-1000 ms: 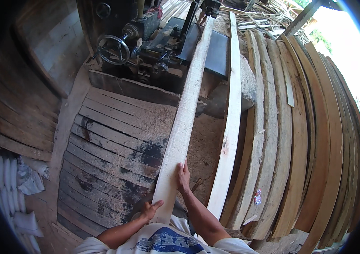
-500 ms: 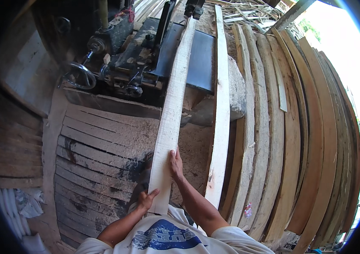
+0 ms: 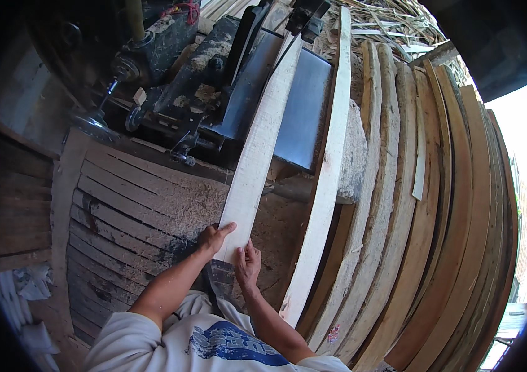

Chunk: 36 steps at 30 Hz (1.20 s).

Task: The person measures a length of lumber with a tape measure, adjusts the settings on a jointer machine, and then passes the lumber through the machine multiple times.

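The pale board (image 3: 257,142) runs over the metal table (image 3: 303,111) of the machine (image 3: 180,93). The left hand (image 3: 215,239) pinches its left edge, with the thumb on top (the fingers below are hidden). The right hand (image 3: 249,265) is at the right near corner; whether it grips, I cannot tell. Compared with 0.5 s ago, the near end is farther from the shirt (image 3: 226,341), and the right hand is no longer ahead of the left. Probably this means the board advances into the machine.

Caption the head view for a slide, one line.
Left hand and right hand at the near end of a pale board extending over a metal machine table, long planks to the right.
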Motion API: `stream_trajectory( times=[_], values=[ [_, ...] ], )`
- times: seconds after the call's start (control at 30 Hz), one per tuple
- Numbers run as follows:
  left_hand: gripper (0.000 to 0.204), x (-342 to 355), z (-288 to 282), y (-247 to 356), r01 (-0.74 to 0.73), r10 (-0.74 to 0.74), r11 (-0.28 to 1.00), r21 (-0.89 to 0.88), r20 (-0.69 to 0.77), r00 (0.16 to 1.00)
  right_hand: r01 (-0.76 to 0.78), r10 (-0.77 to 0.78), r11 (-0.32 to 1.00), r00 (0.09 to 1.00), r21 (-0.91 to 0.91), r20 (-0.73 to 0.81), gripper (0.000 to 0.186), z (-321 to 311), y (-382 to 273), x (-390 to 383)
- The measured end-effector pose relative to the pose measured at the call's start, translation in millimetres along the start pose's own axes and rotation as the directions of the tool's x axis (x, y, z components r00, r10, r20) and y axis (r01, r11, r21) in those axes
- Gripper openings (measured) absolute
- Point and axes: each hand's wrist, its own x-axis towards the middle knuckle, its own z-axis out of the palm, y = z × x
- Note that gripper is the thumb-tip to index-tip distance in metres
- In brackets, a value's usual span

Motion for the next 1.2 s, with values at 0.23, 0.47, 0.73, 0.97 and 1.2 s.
stream_trajectory(
  times=[0.23, 0.47, 0.73, 0.97, 1.2],
  values=[
    [0.070, 77.0, 16.1, 85.8, -0.094, 0.101, 0.993, 0.070, -0.104, 0.989, -0.054, 0.056, 0.998, 0.997, 0.032, -0.044, 0.041, 3.0, -48.1, 110.1],
    [0.070, 104.3, 10.8, 128.4, -0.196, 0.218, 0.974, 0.110, -0.262, 0.940, -0.041, 0.036, 0.997, 0.997, -0.067, -0.064, 0.038, 10.8, -60.1, 220.1],
    [0.053, 52.2, -100.2, -64.8, 0.094, -0.098, 0.995, -0.026, -0.278, 0.955, 0.054, -0.057, 0.998, 0.996, -0.039, -0.065, 0.042, 17.6, -71.0, 322.4],
    [0.057, -28.7, -200.7, -158.0, 0.370, -0.277, 0.925, 0.082, -0.522, 0.807, 0.005, 0.002, 0.992, 0.999, -0.130, 0.053, 0.057, 10.7, -98.7, 402.3],
    [0.049, -56.4, -201.3, -114.1, 0.352, -0.313, 0.935, -0.030, -0.534, 0.786, -0.244, 0.261, 0.965, 0.894, -0.093, 0.365, 0.099, -24.2, -120.0, 428.1]
  ],
)
